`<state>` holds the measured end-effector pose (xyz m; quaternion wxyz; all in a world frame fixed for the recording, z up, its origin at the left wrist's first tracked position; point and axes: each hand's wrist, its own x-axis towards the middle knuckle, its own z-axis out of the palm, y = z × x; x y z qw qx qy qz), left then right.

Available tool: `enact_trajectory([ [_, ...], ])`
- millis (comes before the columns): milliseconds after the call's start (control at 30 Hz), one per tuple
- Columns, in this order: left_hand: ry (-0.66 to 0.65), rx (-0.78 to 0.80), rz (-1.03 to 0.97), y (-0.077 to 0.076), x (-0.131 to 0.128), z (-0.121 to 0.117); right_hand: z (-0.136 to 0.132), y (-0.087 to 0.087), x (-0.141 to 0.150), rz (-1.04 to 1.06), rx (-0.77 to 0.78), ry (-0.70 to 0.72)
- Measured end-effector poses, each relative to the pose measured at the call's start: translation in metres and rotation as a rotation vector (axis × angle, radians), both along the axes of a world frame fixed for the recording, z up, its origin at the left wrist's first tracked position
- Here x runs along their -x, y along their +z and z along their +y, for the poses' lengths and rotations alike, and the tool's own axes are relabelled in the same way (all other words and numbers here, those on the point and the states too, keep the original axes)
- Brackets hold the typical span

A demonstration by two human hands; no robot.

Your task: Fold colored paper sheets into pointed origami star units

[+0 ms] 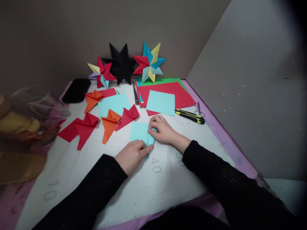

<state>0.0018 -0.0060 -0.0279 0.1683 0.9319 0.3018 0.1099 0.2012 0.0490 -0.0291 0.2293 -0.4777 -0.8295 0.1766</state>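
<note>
A light blue sheet of origami paper [139, 130] lies on the white mat, its right side folded over toward the middle. My right hand [161, 128] is closed at the folded flap, fingertips pinching and pressing it near the top. At the lower end of the fold is my left hand [134, 153], its index finger stretched onto the paper and the other fingers curled in. Both hands partly cover the sheet. Just beyond, a red folded paper piece [127, 117] and an orange folded piece [110, 123] lie on the mat.
Behind the hands is a loose light blue square [161, 102] on red sheets [184, 94]. A black-and-yellow utility knife [190, 116] and small scissors [199, 110] lie right. Paper stars [122, 64] lean on the wall. A black phone [76, 90] and clear plastic container [48, 105] are left.
</note>
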Motion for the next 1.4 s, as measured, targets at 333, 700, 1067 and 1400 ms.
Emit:
enact_trajectory([
  [333,-0.005,-0.041,0.067,0.002,-0.001,-0.001,0.004,-0.004,0.000,-0.016,-0.015,-0.018],
  [700,-0.017,-0.039,0.153,0.005,0.000,-0.004,0.001,-0.002,0.004,-0.131,-0.020,-0.030],
  [1067,-0.012,-0.023,0.233,0.010,-0.001,-0.006,-0.003,0.000,0.007,-0.202,-0.045,-0.054],
  [1400,0.029,-0.072,0.327,0.013,-0.005,-0.008,-0.003,-0.002,0.008,-0.197,-0.064,-0.062],
])
